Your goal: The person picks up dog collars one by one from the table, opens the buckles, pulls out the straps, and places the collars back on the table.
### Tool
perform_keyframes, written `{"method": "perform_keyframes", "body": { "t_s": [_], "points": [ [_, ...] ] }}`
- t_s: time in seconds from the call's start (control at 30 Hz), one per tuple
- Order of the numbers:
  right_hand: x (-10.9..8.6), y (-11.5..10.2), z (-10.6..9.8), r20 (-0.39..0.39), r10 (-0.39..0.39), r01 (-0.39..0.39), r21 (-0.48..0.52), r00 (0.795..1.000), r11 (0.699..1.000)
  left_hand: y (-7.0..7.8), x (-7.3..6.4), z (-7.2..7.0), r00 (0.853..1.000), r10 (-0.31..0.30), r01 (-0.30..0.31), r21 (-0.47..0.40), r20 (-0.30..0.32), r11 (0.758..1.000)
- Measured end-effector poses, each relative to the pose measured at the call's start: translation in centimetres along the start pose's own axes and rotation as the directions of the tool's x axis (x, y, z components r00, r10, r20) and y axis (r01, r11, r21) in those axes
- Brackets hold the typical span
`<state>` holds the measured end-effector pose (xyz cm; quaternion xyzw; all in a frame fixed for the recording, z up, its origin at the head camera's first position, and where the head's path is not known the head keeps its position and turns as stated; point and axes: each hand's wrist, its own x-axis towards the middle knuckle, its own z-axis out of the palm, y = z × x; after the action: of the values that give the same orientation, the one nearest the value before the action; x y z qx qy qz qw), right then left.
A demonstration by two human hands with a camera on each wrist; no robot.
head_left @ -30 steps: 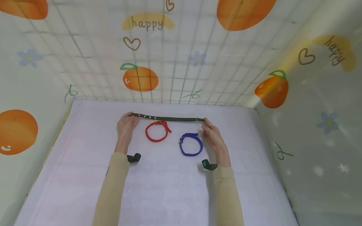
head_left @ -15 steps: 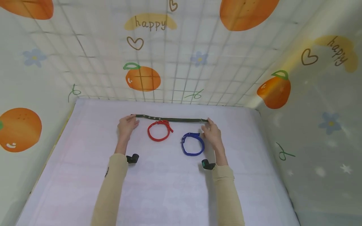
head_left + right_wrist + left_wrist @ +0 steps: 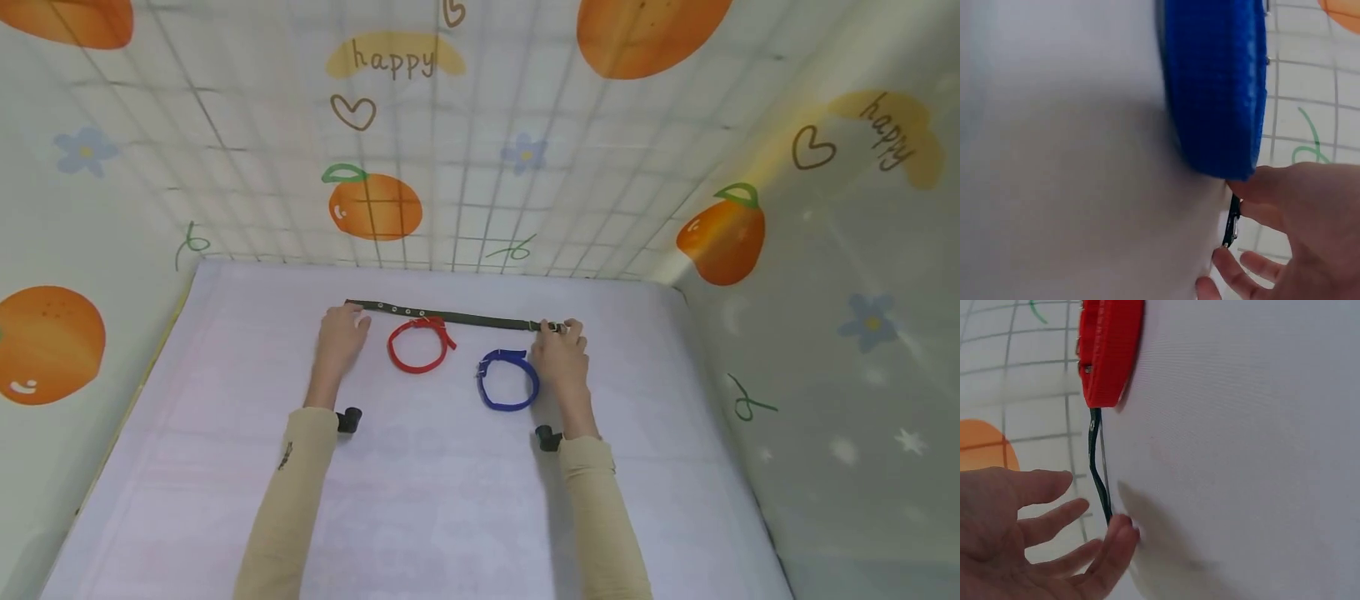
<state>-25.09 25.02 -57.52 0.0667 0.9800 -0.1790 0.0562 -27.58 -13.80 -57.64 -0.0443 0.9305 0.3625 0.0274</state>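
At far side of table (image 3: 442,500), dark green strap (image 3: 480,320) stretched beyond red collar (image 3: 416,370), blue collar (image 3: 508,407); left hand (image 3: 341,337) relaxed, touching eyelet end; right hand (image 3: 562,358) at buckle (image 3: 557,327), can't tell if gripping.

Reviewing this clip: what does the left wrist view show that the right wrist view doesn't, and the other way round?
Only the left wrist view shows the red loop, the left hand and the strap's end on that side.
Only the right wrist view shows the blue loop, the right hand and the strap's opposite end, with metal hardware.
Both share part of the dark strap, the pale tabletop and the grid-lined backdrop.
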Motion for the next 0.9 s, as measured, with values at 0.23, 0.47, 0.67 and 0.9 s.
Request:
{"method": "perform_keyframes", "body": {
  "t_s": [0.23, 0.47, 0.67, 0.9],
  "points": [
    [-0.9, -0.5, 0.1, 0.068, 0.028, -0.021, -0.103, 0.997, 0.994, 0.6, -1.1, 0.4, 0.997, 0.035, -0.057, 0.381, 0.066, 0.923],
    [-1.3, -0.3, -0.4, 0.145, 0.024, -0.005, -0.13, 0.989, 0.991, 0.4, -1.2, 0.9, 0.996, 0.056, -0.081, 0.444, 0.069, 0.892],
    [-1.6, -0.6, -0.9, 0.147, 0.02, -0.001, -0.122, 0.989, 0.992, -0.3, -1.0, 1.6, 0.991, 0.053, -0.1, 0.428, 0.12, 0.898],
    [-1.7, -0.6, -1.1, 0.134, 0.016, -0.001, -0.112, 0.991, 0.994, 0.2, -1.0, 1.5, 0.987, 0.065, -0.124, 0.452, 0.144, 0.883]
  ]
}}
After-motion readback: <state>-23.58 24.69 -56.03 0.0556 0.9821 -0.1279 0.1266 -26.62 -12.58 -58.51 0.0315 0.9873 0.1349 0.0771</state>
